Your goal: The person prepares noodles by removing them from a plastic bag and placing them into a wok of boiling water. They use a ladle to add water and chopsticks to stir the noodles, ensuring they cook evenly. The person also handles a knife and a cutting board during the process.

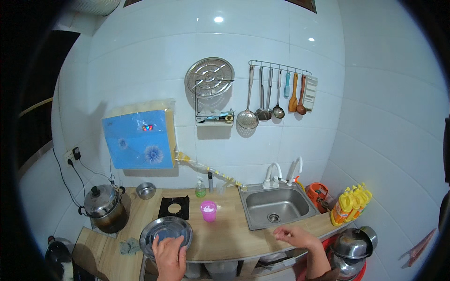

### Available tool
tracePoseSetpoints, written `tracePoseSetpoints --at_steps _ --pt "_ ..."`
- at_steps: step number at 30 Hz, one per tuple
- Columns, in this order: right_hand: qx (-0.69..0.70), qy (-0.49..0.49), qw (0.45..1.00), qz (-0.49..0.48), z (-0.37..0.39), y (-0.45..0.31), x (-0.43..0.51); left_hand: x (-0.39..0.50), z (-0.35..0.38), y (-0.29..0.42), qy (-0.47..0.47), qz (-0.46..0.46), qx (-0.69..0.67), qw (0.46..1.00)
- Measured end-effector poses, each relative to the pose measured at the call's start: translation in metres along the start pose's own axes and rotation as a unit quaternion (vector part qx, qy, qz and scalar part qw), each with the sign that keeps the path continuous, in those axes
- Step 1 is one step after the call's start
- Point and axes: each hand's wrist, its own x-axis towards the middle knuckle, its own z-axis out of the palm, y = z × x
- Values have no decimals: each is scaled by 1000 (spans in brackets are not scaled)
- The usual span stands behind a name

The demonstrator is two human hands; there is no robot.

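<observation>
My left hand (170, 256) is over a round stainless steel dish or lid (145, 230) at the counter's front edge. Its fingers are spread and bent across the near half of the steel piece. Whether they grip it or only hover is hidden by the hand itself. My right hand (293, 236) hangs above the front edge of the wood-look counter (225, 242), just in front of the steel sink (246, 221). Its fingers curl loosely, and nothing shows in them. Beyond the steel piece lie a black burner plate (181, 210) and a pink plastic cup (209, 212).
A lidded steel pot (109, 214) stands left, near a small steel bowl (146, 190) and a grey cloth (130, 246). Pump soap (200, 189) stands by the wall. An orange gas canister (315, 193), yellow bottles (346, 207) and stacked steel pots (351, 246) crowd the right.
</observation>
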Motion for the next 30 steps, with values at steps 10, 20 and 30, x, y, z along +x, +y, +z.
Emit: tracePoseSetpoints --at_steps 10,20,30 --pt "189 14 982 11 -147 58 154 90 119 -5 -34 53 -28 998" --pt "221 164 959 73 -296 106 318 144 194 29 -70 14 34 997" --pt "424 295 853 75 -366 163 490 159 245 51 -79 2 142 987"
